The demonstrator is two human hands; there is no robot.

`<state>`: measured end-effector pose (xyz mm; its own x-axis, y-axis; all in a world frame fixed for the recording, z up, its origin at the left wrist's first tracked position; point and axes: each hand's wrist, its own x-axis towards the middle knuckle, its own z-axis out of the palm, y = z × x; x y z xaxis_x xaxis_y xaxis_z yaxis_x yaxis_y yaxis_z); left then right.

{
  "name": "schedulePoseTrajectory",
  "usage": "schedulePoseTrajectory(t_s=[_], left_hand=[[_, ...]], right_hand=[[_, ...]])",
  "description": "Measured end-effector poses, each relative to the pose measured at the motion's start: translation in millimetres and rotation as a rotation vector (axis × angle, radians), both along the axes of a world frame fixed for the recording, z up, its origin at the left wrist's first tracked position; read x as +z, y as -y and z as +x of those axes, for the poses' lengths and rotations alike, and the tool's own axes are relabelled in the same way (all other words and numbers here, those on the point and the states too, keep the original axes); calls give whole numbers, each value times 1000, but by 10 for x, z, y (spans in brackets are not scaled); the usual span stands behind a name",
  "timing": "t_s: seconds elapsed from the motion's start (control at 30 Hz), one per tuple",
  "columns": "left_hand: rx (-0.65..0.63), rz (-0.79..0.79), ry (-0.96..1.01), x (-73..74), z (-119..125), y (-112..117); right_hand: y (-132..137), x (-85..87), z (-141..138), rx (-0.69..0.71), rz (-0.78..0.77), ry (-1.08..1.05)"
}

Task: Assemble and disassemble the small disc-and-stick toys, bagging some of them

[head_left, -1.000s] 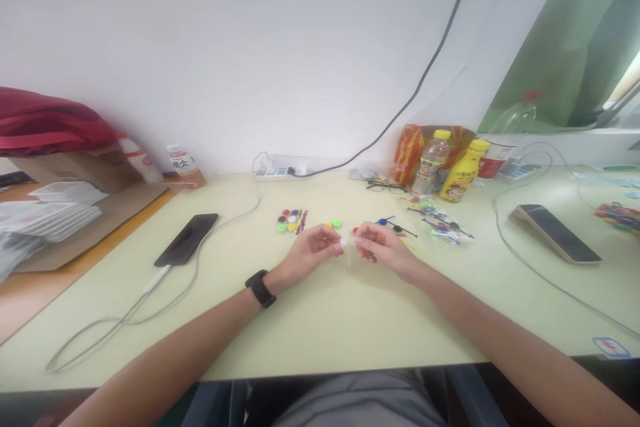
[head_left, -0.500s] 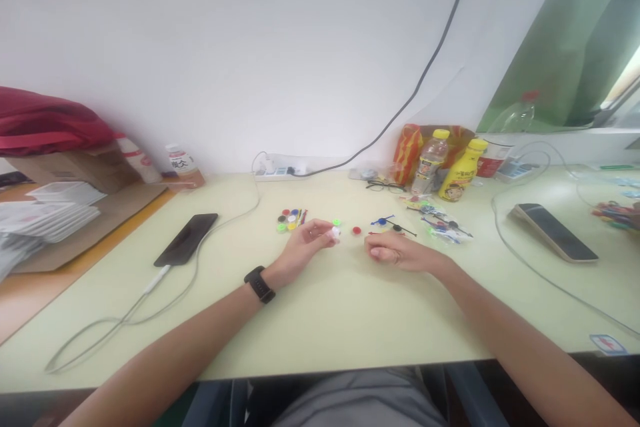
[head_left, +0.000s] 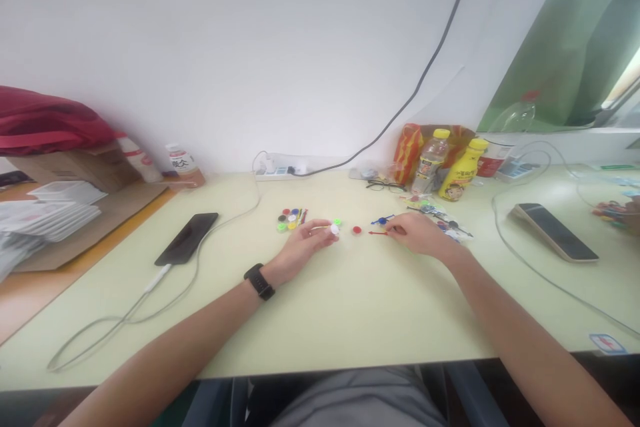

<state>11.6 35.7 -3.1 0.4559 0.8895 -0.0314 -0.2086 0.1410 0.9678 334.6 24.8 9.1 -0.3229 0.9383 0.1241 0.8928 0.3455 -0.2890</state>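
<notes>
In my left hand [head_left: 300,245] the thumb and fingertips pinch a small white round plastic piece [head_left: 335,229]. A bright green round piece [head_left: 337,221] shows just behind it. A red round piece [head_left: 357,230] lies on the table between my hands. My right hand [head_left: 417,235] is lowered to the table, its fingertips pinched at one end of a red arrow-shaped stick [head_left: 379,233]. Beyond those fingers lies a blue disc with arrow ends [head_left: 383,221]. The fingers hide whatever lies under them.
Several coloured round pieces [head_left: 287,219] lie left of my left hand. Bagged plastic parts [head_left: 445,221] lie beyond my right hand, before a yellow bottle [head_left: 462,172] and a clear bottle [head_left: 431,161]. A phone [head_left: 187,239] with its cable lies left; a payment terminal [head_left: 557,232] stands right.
My right hand has moved right and away from me, from a closed fist to a pinch at the red arrow-shaped stick. My left hand has barely moved and still holds the white piece.
</notes>
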Motion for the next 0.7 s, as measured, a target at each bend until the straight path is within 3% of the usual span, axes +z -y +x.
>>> schedulePoseTrajectory(t_s=[0.27, 0.5, 0.7], left_hand=[[-5, -70, 68, -27, -58, -64], [22, -132, 117, 11, -55, -53], [23, -127, 100, -6, -58, -70]], right_hand=[[37, 45, -92, -31, 5, 27], [94, 105, -124, 97, 60, -188], [70, -26, -179, 96, 27, -367]])
